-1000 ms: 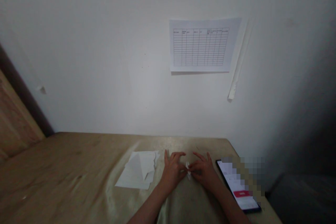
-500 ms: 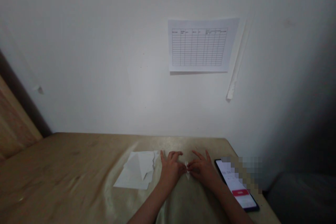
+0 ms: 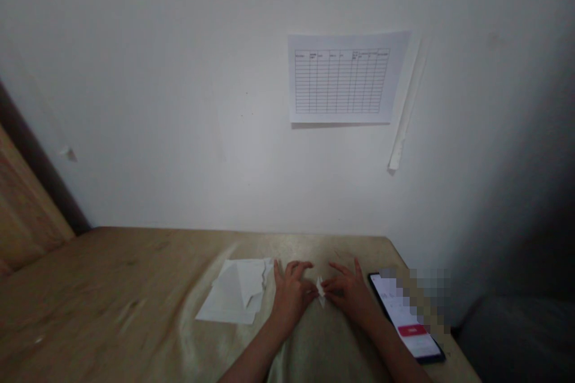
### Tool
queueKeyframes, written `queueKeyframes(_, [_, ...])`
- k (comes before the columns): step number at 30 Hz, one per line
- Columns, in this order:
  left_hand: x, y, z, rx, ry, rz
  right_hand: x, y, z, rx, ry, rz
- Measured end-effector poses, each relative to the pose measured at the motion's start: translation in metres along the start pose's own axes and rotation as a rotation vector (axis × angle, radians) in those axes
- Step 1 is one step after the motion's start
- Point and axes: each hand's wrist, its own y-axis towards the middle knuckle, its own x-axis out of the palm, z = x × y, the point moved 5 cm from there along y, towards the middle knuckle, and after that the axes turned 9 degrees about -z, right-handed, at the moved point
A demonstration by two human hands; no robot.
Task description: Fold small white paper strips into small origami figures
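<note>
Both my hands rest on a tan table [image 3: 112, 287] near its far right part. Between them is a small folded piece of white paper [image 3: 320, 289]. My left hand [image 3: 291, 294] pinches its left side with thumb and bent fingers. The paper's right side is pinched by my right hand [image 3: 348, 292], whose other fingers are spread. Just left of my left hand lie white paper sheets [image 3: 238, 290], folded and torn at one edge.
A phone [image 3: 406, 323] with a lit screen lies to the right of my right hand, near the table's right edge. On the white wall hangs a printed table sheet [image 3: 344, 78]. A wooden board [image 3: 27, 203] leans at the left.
My hands and the small paper have stayed nearly in place, with only slight finger movement. The view has shifted a little.
</note>
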Motion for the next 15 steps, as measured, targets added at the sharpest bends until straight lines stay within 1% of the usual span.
queueKeyframes(6, [-0.0026,0.0012,0.0020,-0.011,-0.038,-0.043,0.0035,-0.0011,0.0032,0.017,0.038,0.021])
queueKeyframes(10, [-0.0030,0.0025,0.0035,-0.008,-0.021,-0.064,0.0060,-0.0001,0.0050,0.012,0.027,0.012])
queueKeyframes(15, [-0.0044,0.0049,0.0051,-0.008,0.021,-0.056,0.0068,0.0018,0.0050,0.039,0.001,0.016])
